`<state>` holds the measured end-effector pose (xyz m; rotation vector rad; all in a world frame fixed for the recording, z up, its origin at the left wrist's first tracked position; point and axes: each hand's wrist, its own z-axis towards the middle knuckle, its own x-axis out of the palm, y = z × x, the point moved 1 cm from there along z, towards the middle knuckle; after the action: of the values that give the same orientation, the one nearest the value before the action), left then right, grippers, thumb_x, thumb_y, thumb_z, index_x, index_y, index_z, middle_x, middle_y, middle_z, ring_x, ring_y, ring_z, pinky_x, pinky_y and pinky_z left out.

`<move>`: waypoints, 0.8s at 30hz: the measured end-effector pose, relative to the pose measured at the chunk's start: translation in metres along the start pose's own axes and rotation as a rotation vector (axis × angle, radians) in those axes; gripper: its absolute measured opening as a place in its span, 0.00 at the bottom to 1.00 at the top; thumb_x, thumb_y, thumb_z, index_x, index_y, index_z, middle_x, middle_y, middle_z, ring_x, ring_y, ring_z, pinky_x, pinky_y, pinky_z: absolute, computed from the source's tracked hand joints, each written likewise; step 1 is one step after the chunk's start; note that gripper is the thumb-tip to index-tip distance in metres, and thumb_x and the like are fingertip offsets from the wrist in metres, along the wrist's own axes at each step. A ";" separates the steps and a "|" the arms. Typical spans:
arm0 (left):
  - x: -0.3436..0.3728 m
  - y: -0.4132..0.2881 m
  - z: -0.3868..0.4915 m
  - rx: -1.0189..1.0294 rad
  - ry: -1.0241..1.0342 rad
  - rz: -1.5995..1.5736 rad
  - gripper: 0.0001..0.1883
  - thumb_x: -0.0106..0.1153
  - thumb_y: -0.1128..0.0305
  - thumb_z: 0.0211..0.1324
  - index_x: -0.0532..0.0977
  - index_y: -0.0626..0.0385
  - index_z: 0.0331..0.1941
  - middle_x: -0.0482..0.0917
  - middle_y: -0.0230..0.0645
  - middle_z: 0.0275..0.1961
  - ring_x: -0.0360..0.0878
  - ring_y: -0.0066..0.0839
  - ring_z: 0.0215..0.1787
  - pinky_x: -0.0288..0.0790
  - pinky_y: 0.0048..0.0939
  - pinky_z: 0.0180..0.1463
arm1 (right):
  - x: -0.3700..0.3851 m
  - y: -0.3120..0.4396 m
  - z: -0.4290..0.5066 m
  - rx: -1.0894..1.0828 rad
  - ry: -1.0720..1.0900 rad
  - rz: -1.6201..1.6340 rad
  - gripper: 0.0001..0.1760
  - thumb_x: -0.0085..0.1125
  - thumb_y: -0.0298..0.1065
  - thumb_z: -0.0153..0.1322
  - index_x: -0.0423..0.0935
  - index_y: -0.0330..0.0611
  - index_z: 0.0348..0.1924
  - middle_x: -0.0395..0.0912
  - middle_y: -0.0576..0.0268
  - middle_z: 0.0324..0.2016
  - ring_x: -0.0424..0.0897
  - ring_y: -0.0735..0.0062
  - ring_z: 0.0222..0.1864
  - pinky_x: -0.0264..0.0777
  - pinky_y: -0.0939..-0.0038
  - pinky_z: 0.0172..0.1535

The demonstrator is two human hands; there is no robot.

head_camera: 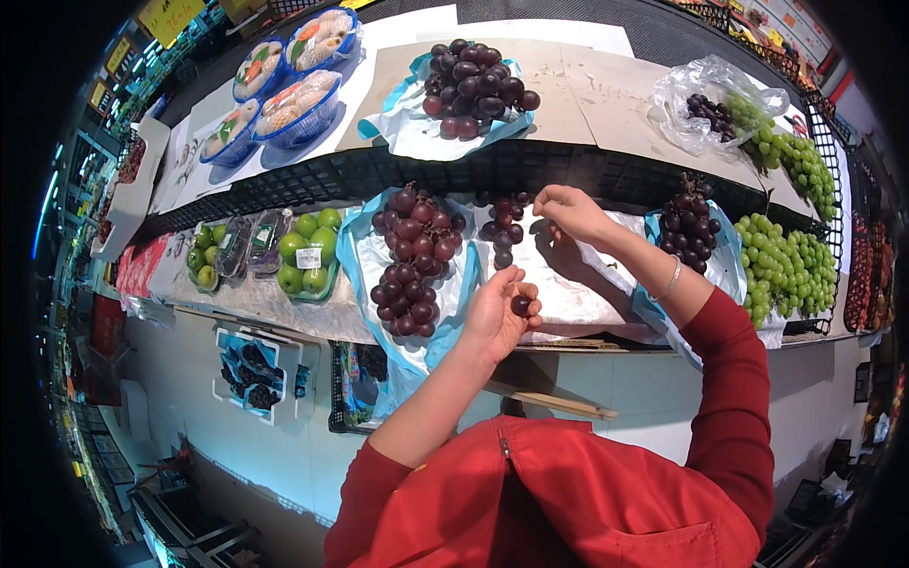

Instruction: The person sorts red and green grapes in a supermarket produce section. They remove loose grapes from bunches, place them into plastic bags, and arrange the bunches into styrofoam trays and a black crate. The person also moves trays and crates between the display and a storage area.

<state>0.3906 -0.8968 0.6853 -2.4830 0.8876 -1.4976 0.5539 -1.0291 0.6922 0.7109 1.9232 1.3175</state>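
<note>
My left hand (499,312) is palm up with curled fingers around a loose dark grape (520,305). Just beyond its fingertips, a small bunch of dark red grapes (504,220) lies on white paper (568,284) on the lower shelf. My right hand (572,213) is bent over the paper to the right of that bunch, its fingers curled inward. Whether anything is between those fingertips cannot be seen. To the left of my left hand, a large bunch of red grapes (414,248) rests on blue-and-white wrapping paper (355,241).
The raised shelf holds more dark grapes (472,82), blue baskets of net-wrapped fruit (298,106) and a clear plastic bag (682,92). Green apples (309,248) sit left; dark grapes (689,227) and green grapes (785,266) sit right. A white crate (220,387) stands below the shelf.
</note>
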 end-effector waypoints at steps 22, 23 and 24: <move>0.031 -0.120 0.080 0.818 -0.378 2.387 0.08 0.61 0.67 0.49 0.78 0.58 0.31 0.81 0.46 0.37 0.79 0.47 0.43 0.74 0.44 0.44 | -0.007 0.029 -0.009 -0.196 -0.062 -0.736 0.18 0.62 0.40 0.62 0.74 0.32 0.35 0.78 0.45 0.31 0.79 0.48 0.36 0.72 0.58 0.41; 0.030 -0.119 0.089 0.824 -0.337 2.408 0.08 0.61 0.67 0.49 0.78 0.58 0.31 0.81 0.45 0.37 0.80 0.46 0.43 0.74 0.44 0.44 | -0.009 0.024 -0.013 -0.181 -0.071 -0.744 0.15 0.61 0.38 0.59 0.73 0.35 0.32 0.79 0.46 0.30 0.80 0.49 0.37 0.73 0.60 0.41; 0.029 -0.118 0.096 0.744 -0.342 2.403 0.08 0.61 0.68 0.48 0.78 0.58 0.32 0.81 0.46 0.38 0.80 0.46 0.43 0.74 0.44 0.45 | -0.012 0.020 -0.015 -0.191 -0.075 -0.715 0.14 0.60 0.36 0.60 0.73 0.35 0.32 0.79 0.47 0.29 0.80 0.49 0.37 0.73 0.60 0.42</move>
<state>0.5315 -0.8342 0.7035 -0.0589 1.4999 -0.1628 0.5505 -1.0405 0.7175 -0.0411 1.7173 0.9726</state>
